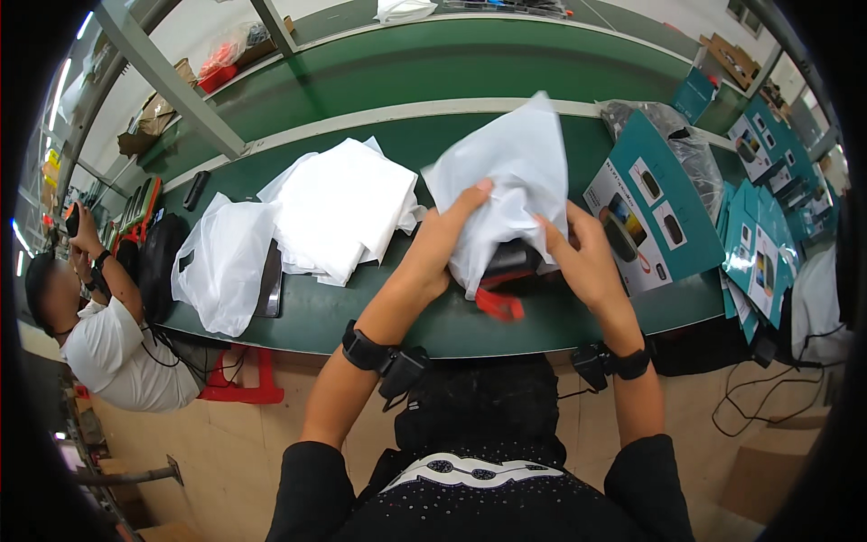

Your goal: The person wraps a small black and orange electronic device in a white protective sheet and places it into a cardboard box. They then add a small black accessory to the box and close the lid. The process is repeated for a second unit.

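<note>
A thin white plastic bag [501,172] is held up over the table in front of me. My left hand [452,224] grips its left side, thumb pressed onto the film. On the right side, my right hand [582,257] is closed around the bag with bent fingers. A black object [511,259] shows at the bag's lower opening, partly covered by the film; its kind cannot be made out. From it hangs a red strap [499,305], slightly blurred. Just left of my left hand lies a stack of flat white bags [343,212].
To the right stand a teal printed box [655,208] and several flat teal cartons [759,257]. A clear plastic bag [668,135] lies behind the box. Leftward are a crumpled white bag [226,262] over a dark flat device [270,285], and a co-worker [126,352] beside a red stool [244,379].
</note>
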The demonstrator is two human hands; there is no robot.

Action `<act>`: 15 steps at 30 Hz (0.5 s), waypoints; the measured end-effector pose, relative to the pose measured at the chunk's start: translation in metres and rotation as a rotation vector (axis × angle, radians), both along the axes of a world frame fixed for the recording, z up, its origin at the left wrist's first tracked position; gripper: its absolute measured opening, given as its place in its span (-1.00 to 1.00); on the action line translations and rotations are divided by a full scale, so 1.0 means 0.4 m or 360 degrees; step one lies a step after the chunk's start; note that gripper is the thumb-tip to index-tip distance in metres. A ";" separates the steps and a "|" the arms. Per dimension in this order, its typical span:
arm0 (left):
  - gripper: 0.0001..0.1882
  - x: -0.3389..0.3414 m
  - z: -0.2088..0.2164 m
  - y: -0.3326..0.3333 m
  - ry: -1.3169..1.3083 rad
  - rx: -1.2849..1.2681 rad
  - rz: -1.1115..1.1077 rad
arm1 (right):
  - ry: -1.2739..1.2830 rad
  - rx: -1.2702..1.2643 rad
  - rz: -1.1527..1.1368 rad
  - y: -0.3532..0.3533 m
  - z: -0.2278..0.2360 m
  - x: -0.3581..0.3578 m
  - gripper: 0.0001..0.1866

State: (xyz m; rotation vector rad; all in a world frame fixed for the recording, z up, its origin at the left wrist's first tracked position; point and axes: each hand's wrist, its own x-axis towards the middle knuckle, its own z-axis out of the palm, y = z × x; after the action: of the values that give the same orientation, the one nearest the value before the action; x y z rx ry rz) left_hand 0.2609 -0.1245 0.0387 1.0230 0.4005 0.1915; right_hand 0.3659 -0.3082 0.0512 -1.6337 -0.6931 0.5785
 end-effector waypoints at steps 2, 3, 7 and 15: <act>-0.36 -0.010 -0.020 0.005 0.0085 -0.0492 -0.0017 | 0.0113 0.0033 -0.0076 -0.017 0.026 -0.024 -0.73; -0.36 -0.012 -0.012 0.001 0.0060 -0.0554 -0.0019 | 0.0097 0.0088 -0.0133 -0.030 0.031 -0.026 -0.74; -0.27 -0.051 0.051 -0.037 0.0041 -0.0651 -0.0008 | 0.0048 0.0270 -0.0312 -0.108 0.045 -0.028 -0.76; -0.18 -0.067 0.197 -0.142 -0.0310 0.1110 -0.0328 | 0.0878 0.0819 -0.0061 -0.218 0.025 -0.174 -0.03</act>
State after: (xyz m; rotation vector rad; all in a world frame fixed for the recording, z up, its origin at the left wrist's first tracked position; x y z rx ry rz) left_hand 0.2341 -0.1815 0.1175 1.7051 0.0369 0.2497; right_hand 0.2963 -0.3954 0.0611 -0.9441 -0.3552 0.7144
